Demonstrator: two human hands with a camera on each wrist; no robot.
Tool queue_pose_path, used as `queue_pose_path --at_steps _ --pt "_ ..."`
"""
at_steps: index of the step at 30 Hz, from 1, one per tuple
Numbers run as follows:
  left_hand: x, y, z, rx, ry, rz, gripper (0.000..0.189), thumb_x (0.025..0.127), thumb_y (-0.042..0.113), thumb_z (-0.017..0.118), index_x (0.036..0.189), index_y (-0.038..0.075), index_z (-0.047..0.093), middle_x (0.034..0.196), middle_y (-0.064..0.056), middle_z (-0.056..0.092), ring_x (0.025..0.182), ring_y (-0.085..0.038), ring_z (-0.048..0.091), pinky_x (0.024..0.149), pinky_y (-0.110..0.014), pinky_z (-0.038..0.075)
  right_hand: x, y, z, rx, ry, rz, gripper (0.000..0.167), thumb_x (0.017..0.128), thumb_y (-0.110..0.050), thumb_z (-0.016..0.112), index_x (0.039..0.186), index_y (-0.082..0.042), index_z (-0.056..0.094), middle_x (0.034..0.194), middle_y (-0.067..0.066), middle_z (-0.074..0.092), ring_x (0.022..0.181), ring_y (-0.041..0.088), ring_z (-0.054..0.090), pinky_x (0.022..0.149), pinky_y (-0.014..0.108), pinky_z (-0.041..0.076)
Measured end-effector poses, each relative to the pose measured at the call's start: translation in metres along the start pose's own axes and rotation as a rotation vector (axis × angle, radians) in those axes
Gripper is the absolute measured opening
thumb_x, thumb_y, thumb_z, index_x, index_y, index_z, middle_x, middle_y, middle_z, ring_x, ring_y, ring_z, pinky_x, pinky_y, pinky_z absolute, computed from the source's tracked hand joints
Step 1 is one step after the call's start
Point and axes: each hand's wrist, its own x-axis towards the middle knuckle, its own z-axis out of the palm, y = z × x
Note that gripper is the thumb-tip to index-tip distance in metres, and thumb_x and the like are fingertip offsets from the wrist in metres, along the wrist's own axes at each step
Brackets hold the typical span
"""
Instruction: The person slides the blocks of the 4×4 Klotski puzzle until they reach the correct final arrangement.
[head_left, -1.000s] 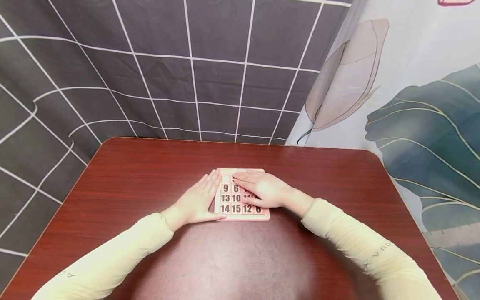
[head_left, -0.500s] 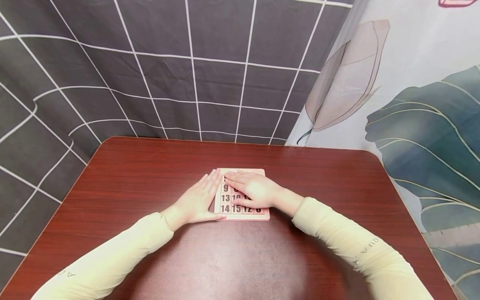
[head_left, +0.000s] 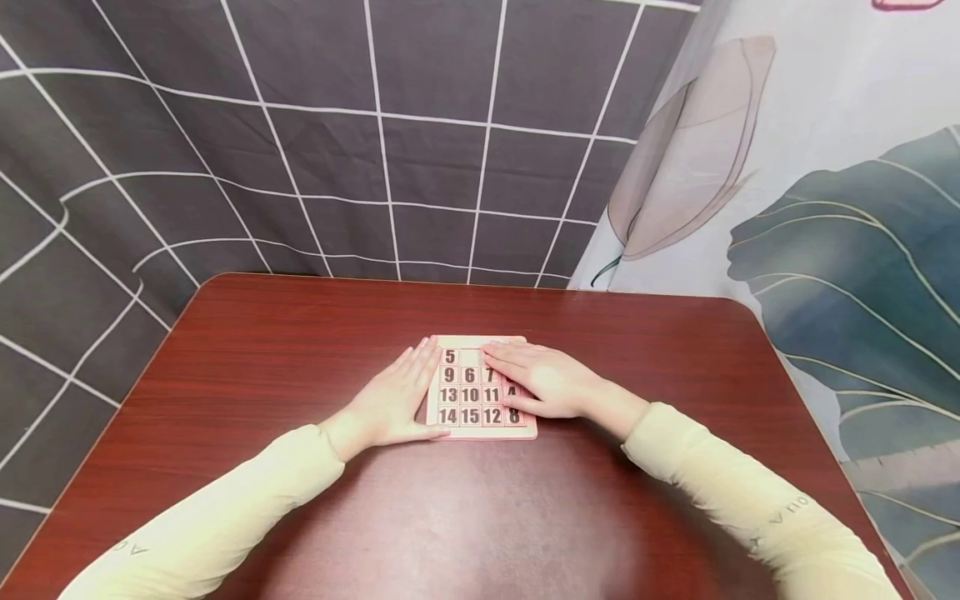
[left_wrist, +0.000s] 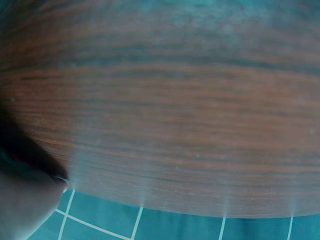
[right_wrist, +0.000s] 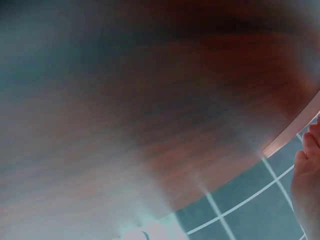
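A square, pale sliding number puzzle lies flat on the table. Along its left edge rests my left hand, fingers straight, thumb at the near left corner. My right hand reaches in from the right, its straight fingers lying over the upper right tiles. A tile marked 5 fills the top left place, with a bare slot just right of it. Tiles under the right fingers are partly hidden. Part of the left hand shows in the left wrist view, and some fingers in the right wrist view.
The reddish-brown wooden table has rounded far corners. Behind it hangs a dark grey cloth with white grid lines. To the right is a white curtain with leaf prints.
My right hand first moved left over the top row, then back right. The 5 tile now sits top left, and the bare slot is second in that row. The left hand stays put.
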Motion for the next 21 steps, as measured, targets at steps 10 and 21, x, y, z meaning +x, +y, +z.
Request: queue_pose_path --at_steps 10,21 --pt "0.0 -0.003 0.004 0.0 0.013 0.007 0.119 0.09 0.07 0.066 0.162 -0.014 0.023 0.172 -0.032 0.022 0.163 -0.042 0.024 0.133 -0.051 0.028 -0.004 0.005 0.005 -0.027 0.028 -0.015 0.067 0.103 -0.044 0.065 0.157 -0.006 0.052 0.165 0.009 0.05 0.154 0.024 0.047 0.129 0.045 0.038" --pt "0.0 0.001 -0.002 -0.029 -0.001 -0.01 0.118 0.091 0.069 0.067 0.163 -0.014 0.023 0.173 -0.032 0.021 0.164 -0.042 0.022 0.134 -0.05 0.026 0.019 -0.006 0.007 -0.03 -0.002 -0.035 0.066 0.105 -0.044 0.062 0.157 -0.006 0.052 0.165 0.011 0.049 0.155 0.024 0.046 0.131 0.042 0.035"
